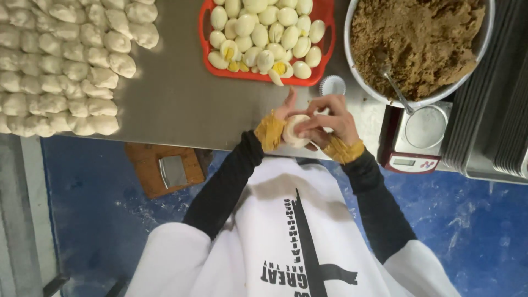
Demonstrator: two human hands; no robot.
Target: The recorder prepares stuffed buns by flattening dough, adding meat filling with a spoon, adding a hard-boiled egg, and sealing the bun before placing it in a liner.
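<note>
Here the left hand [283,118] cups a pale dough ball [294,132] near the steel table's [170,99] near edge while the right hand [330,118] curls over it, fingertips pinching; gentle, even pressure probably keeps its skin whole.

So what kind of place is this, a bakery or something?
Probably a small bakery or food workshop: rows of dough balls on a steel table, a red tray of boiled eggs, a bowl of brown filling beside a scale.
</note>
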